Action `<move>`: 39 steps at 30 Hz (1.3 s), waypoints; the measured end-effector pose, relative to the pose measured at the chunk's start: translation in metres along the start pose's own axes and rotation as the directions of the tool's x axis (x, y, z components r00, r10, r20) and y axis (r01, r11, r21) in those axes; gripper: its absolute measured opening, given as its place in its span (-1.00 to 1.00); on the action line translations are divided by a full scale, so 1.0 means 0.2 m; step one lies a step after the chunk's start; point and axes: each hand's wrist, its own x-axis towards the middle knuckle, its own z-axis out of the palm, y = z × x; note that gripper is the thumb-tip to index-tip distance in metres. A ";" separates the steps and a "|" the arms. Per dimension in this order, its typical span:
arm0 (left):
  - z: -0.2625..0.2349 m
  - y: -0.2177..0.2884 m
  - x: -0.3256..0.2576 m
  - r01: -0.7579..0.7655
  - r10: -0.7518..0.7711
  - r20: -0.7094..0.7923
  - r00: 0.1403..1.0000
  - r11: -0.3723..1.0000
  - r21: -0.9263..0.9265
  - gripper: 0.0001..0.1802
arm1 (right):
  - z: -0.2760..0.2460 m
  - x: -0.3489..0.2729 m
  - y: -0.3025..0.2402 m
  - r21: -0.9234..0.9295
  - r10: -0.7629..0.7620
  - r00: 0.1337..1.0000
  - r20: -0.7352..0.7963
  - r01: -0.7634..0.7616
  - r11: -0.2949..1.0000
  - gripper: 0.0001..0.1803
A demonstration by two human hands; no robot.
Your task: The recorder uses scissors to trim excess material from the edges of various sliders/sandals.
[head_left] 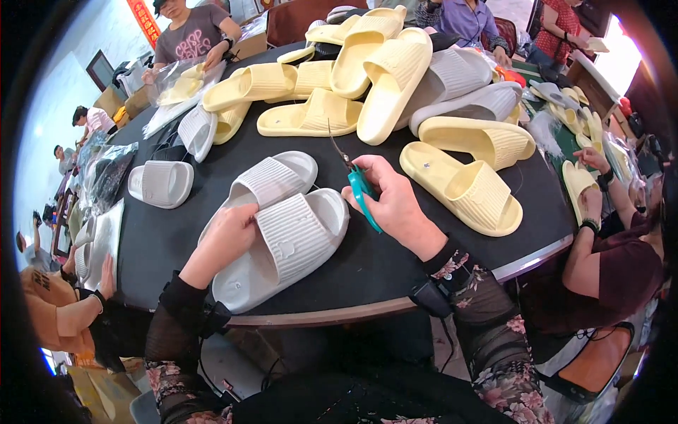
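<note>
Just in front of me on the black table lies a pair of grey slides with ribbed straps, a near slide (300, 237) and a far slide (275, 181). My left hand (227, 237) is closed with its fingertips at the inner edges of the two straps, gripping the near one. To the right of the pair, my right hand (393, 201) is shut around teal-handled scissors (361, 185). Their thin dark blades point up and away from me, apart from the slides.
A heap of yellow slides (395, 85) and grey slides (462, 74) covers the table's far side. One yellow slide (462, 187) lies right of my scissors, a small grey slide (161, 184) at left. Co-workers handle slides and plastic bags (176, 92) around the table (374, 275).
</note>
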 end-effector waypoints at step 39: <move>0.04 0.19 0.22 0.175 -0.189 0.101 0.977 0.430 -0.886 -0.65 | -0.02 0.04 -0.01 0.132 0.141 0.990 0.027 -0.143 0.981 -0.53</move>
